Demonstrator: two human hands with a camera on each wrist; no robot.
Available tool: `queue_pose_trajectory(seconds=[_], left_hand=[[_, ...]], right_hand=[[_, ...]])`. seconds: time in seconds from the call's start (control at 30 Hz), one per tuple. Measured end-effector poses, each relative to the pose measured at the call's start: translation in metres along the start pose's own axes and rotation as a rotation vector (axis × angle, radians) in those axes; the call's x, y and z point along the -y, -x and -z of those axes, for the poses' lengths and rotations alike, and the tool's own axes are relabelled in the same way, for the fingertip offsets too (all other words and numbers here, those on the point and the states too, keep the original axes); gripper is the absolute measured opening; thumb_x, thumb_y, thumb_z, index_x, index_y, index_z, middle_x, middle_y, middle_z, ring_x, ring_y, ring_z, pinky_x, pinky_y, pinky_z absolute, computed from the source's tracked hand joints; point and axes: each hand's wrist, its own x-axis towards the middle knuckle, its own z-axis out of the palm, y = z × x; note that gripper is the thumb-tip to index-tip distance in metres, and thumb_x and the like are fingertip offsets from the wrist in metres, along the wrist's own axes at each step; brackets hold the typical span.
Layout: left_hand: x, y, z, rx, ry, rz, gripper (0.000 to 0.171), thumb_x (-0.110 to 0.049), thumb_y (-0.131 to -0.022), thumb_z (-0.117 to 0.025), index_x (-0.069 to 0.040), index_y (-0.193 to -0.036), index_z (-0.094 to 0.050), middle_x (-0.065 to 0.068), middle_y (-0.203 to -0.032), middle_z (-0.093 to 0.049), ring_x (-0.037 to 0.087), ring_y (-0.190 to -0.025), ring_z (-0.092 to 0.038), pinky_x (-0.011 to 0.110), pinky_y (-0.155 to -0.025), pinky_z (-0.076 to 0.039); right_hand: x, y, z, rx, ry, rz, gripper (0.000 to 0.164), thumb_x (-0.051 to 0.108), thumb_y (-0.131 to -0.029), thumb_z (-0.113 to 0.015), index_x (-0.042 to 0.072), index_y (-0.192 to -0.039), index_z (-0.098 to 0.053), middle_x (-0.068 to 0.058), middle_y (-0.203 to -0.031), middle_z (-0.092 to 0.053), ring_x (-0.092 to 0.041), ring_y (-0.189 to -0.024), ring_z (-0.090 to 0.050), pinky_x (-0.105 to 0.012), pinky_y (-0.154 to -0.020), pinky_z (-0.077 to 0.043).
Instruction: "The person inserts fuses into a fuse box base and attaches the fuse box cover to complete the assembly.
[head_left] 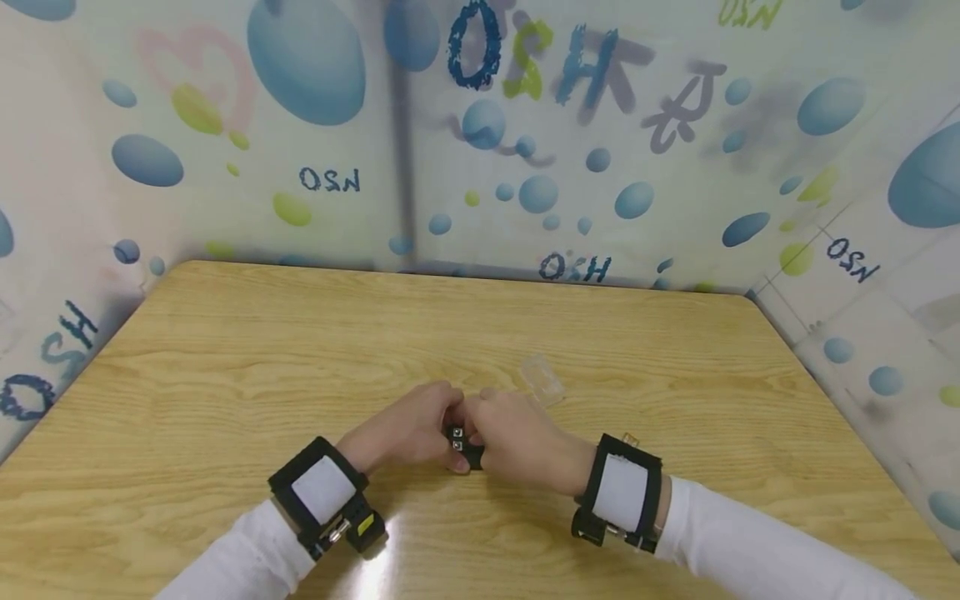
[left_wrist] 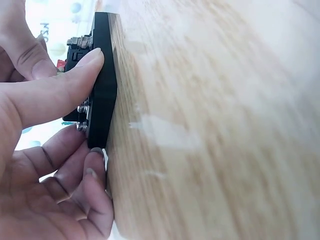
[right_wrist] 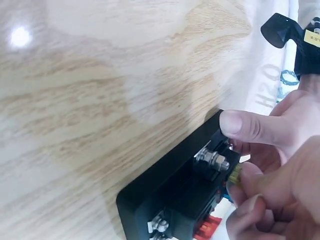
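Note:
A black fuse block (head_left: 474, 457) with bolt-and-nut terminals (right_wrist: 214, 159) sits on the table between both hands. My left hand (head_left: 408, 429) grips it, the thumb along its base in the left wrist view. Over the block's top is my right hand (head_left: 525, 442), its thumb and index finger pinching a small yellow blade fuse (right_wrist: 234, 174) at the block's row of slots. A red fuse (right_wrist: 207, 227) and a bit of blue (right_wrist: 227, 197) show in that row. Fingers hide the yellow fuse's lower part, so how deep it sits I cannot tell.
Beyond the right hand a clear plastic cover (head_left: 542, 379) lies on the wooden table (head_left: 300, 350). A small amber piece (head_left: 630, 439) shows partly behind the right wrist strap (head_left: 624, 492). A patterned curtain (head_left: 465, 192) hangs along the table's far edge.

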Motion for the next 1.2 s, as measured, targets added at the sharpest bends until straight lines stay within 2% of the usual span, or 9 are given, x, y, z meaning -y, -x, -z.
queue_pose_trajectory(seconds=[0.3,0.63,0.87,1.03,1.1,1.2], left_hand=[[0.001,0.001,0.0,-0.013,-0.028,-0.024,0.035,-0.015,-0.061,-0.091,-0.011,-0.081,-0.062,-0.001,-0.081,-0.06,0.014,-0.075,-0.053,0.027,-0.069,-0.043],[0.001,0.001,0.0,-0.011,-0.03,-0.026,0.036,-0.015,-0.062,-0.091,-0.011,-0.081,-0.062,0.0,-0.08,-0.059,0.014,-0.074,-0.052,0.026,-0.066,-0.042],[0.002,0.001,-0.001,-0.009,-0.01,-0.035,0.035,-0.013,-0.06,-0.091,-0.01,-0.08,-0.062,-0.002,-0.077,-0.062,0.013,-0.073,-0.054,0.026,-0.067,-0.044],[0.002,0.001,-0.001,-0.007,-0.013,-0.04,0.035,-0.013,-0.061,-0.091,-0.01,-0.08,-0.062,-0.001,-0.078,-0.062,0.013,-0.073,-0.054,0.026,-0.067,-0.044],[0.002,0.001,-0.001,-0.009,-0.023,-0.032,0.035,-0.013,-0.061,-0.091,-0.01,-0.08,-0.061,0.0,-0.079,-0.061,0.014,-0.073,-0.054,0.027,-0.067,-0.044],[0.002,0.001,-0.001,-0.013,-0.034,-0.022,0.035,-0.014,-0.061,-0.091,-0.011,-0.08,-0.061,0.001,-0.081,-0.059,0.014,-0.074,-0.053,0.027,-0.066,-0.044]], right_hand=[[-0.001,0.0,-0.003,-0.009,-0.063,-0.063,0.015,0.002,-0.078,-0.074,0.01,-0.077,-0.062,0.002,-0.075,-0.059,-0.007,-0.066,-0.049,-0.018,-0.054,-0.039],[-0.001,-0.004,0.0,0.037,-0.123,-0.128,0.014,0.001,-0.079,-0.074,0.009,-0.078,-0.063,0.002,-0.076,-0.059,-0.008,-0.068,-0.051,-0.02,-0.057,-0.042],[0.004,-0.003,-0.002,-0.002,0.034,-0.081,0.016,0.004,-0.076,-0.076,0.012,-0.077,-0.062,0.004,-0.071,-0.056,-0.007,-0.064,-0.049,-0.019,-0.053,-0.039],[0.007,-0.001,-0.004,-0.006,0.113,-0.094,0.018,0.007,-0.076,-0.077,0.015,-0.079,-0.061,0.004,-0.073,-0.056,-0.007,-0.064,-0.05,-0.021,-0.051,-0.038],[0.008,0.0,-0.005,-0.001,0.156,-0.085,0.017,0.011,-0.078,-0.078,0.014,-0.083,-0.062,0.003,-0.076,-0.057,-0.008,-0.064,-0.052,-0.022,-0.051,-0.04],[0.011,0.001,-0.007,-0.009,0.286,-0.041,0.021,0.017,-0.079,-0.079,0.011,-0.093,-0.064,0.0,-0.08,-0.06,-0.009,-0.065,-0.056,-0.023,-0.051,-0.045]])
